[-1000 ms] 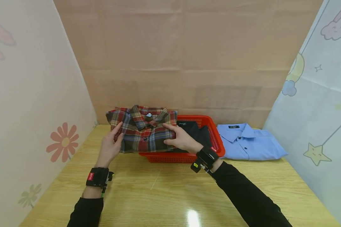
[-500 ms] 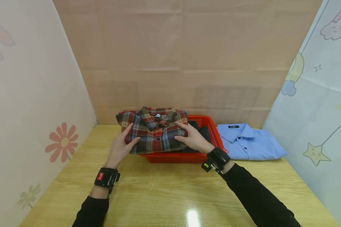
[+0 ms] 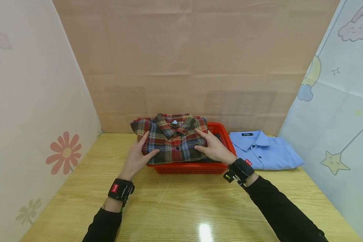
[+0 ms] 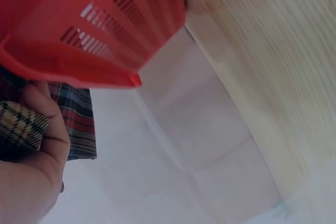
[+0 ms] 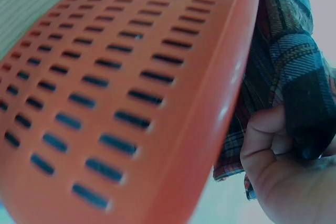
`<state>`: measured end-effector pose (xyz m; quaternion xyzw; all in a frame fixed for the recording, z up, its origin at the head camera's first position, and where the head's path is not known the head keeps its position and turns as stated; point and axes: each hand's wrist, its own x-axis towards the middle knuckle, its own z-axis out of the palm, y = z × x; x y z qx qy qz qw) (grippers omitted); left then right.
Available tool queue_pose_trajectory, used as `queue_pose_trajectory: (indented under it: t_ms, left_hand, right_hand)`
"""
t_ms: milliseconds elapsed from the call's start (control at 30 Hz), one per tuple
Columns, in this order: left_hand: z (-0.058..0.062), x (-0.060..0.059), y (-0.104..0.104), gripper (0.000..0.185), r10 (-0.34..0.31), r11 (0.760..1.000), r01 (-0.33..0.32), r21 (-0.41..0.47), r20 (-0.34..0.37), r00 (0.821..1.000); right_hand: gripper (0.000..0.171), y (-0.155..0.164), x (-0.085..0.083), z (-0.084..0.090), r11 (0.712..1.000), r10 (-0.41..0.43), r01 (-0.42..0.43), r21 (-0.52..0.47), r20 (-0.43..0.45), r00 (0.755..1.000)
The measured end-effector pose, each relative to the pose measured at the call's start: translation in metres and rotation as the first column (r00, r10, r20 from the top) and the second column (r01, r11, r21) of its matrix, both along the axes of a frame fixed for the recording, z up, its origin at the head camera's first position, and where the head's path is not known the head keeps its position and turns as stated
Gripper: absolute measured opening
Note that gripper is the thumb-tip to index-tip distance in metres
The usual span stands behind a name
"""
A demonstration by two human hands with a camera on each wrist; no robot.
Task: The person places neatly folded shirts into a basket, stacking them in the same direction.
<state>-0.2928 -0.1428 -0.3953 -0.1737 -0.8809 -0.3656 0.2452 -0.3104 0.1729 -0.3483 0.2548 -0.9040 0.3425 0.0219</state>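
— Both hands, what do they hold?
— Left hand (image 3: 138,158) and right hand (image 3: 214,150) grip the folded plaid shirt (image 3: 172,139) by its sides, above the red basket (image 3: 193,167).

I see: plaid shirt (image 3: 172,139) soft matt woven cloth; basket (image 3: 190,167) glossy red perforated plastic; table (image 3: 181,205) varnished wood, glare spot; blue shirt (image 3: 264,151) smooth cloth.
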Motion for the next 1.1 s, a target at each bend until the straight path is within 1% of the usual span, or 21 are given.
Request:
queue_pose_trajectory:
  t_ms: [200,400,533,667,833,967,1100]
  left_hand:
    - [0.001,-0.001,0.012,0.085,-0.015,1.000,0.016,-0.022,0.040,0.999]
    - [0.006,-0.001,0.023,0.088,-0.010,0.997,0.021,-0.080,0.140,0.990]
    - [0.009,-0.001,0.032,0.089,-0.014,0.992,0.037,-0.124,0.182,0.983]
    - [0.010,-0.004,0.040,0.089,-0.005,0.983,0.044,-0.179,0.211,0.977]
    - [0.012,-0.009,0.049,0.088,0.004,0.971,0.063,-0.231,0.279,0.960]
    - [0.013,-0.014,0.054,0.086,0.018,0.957,0.071,-0.280,0.305,0.952]
    - [0.012,-0.016,0.059,0.085,0.040,0.940,0.072,-0.335,0.315,0.948]
  right_hand:
    - [0.068,0.012,-0.003,-0.001,0.998,-0.012,0.013,0.054,-0.009,1.000]
    - [0.070,0.023,-0.002,0.001,0.996,-0.015,0.015,0.088,-0.001,1.000]
    - [0.071,0.029,-0.002,0.001,0.993,-0.021,0.019,0.119,0.012,1.000]
    - [0.071,0.034,-0.005,0.000,0.990,-0.026,0.024,0.140,0.010,1.000]
    - [0.071,0.040,-0.009,-0.003,0.985,-0.043,0.040,0.167,0.013,0.999]
    - [0.071,0.042,-0.012,-0.006,0.979,-0.062,0.054,0.196,0.039,0.997]
    - [0.072,0.043,-0.014,-0.011,0.974,-0.069,0.053,0.219,0.065,0.995]
